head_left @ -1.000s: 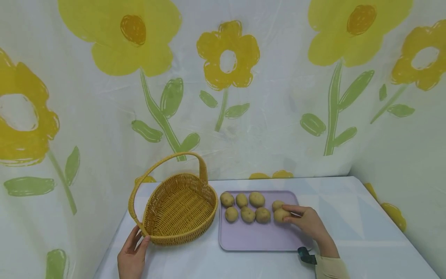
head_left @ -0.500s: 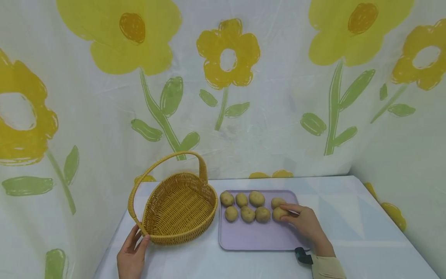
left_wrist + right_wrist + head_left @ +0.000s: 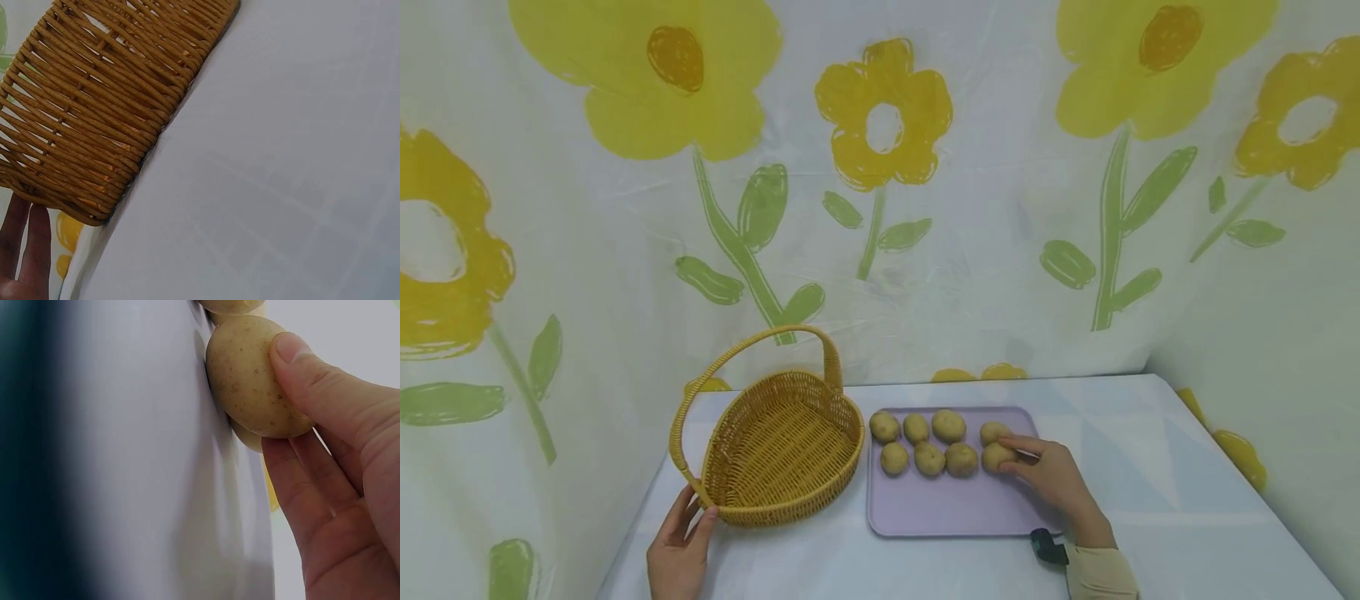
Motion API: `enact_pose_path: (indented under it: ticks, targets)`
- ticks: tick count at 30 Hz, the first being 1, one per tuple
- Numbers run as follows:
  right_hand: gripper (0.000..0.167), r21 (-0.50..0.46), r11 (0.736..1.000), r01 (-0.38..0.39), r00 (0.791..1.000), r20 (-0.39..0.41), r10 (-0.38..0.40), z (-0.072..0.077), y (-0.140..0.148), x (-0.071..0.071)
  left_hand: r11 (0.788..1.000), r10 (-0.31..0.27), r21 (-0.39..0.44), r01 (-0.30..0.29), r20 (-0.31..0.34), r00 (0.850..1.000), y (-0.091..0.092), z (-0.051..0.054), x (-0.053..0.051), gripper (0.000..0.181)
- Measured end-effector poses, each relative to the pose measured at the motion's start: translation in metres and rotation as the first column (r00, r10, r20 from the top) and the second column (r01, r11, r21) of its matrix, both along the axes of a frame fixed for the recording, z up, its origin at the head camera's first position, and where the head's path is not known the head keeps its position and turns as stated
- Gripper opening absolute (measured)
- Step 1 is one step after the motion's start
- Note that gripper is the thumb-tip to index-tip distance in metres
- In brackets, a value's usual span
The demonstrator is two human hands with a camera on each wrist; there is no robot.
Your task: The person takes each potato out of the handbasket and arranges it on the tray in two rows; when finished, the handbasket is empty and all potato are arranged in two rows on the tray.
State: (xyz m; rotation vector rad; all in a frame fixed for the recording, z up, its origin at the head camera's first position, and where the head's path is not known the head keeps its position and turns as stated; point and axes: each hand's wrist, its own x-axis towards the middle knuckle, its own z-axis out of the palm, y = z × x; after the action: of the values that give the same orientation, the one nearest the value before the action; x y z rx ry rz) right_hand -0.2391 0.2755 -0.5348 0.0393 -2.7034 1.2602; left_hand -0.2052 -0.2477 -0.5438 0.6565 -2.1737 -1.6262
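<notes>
A woven wicker basket [image 3: 782, 467] with a tall arched handle stands on the left side of the table, with nothing inside it. My left hand [image 3: 679, 546] grips its near left edge at the foot of the handle; the left wrist view shows two fingers [image 3: 36, 244] against the weave. To the right, a lilac tray [image 3: 947, 512] bears several potatoes [image 3: 929, 459] in two rows. My right hand [image 3: 1052, 479] pinches the potato [image 3: 250, 378] at the right end of the near row, thumb on one side and fingers on the other. That potato still sits low at the tray.
The white table [image 3: 1187, 500] has a faint pale-blue pattern. Behind it and along the sides hangs a cloth [image 3: 985, 250] printed with yellow flowers. A dark device [image 3: 1048, 547] is strapped at the right wrist.
My right hand and the pinched potato have shifted slightly left toward the other potatoes. The left hand keeps its grip on the basket. The head view has turned a little.
</notes>
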Motion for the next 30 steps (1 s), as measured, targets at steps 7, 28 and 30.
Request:
enact_pose_path:
  ticks: [7, 28, 30]
  targets:
    - [0.043, 0.037, 0.999, 0.002, 1.0, -0.004, -0.002, 0.0, 0.0, 0.001, 1.0, -0.01, -0.009, 0.01, 0.002, 1.0, 0.001, 0.0, 0.0, 0.067]
    - [0.051, 0.112, 0.993, -0.035, 0.993, -0.11, 0.048, 0.016, -0.01, 0.002, 0.995, 0.036, -0.087, -0.055, -0.203, 0.979, -0.012, 0.017, 0.008, 0.056]
    - [0.057, 0.152, 0.988, -0.036, 0.991, -0.121, 0.055, 0.019, -0.013, 0.002, 0.982, 0.081, -0.134, -0.129, -0.32, 0.944, -0.018, 0.028, 0.014, 0.056]
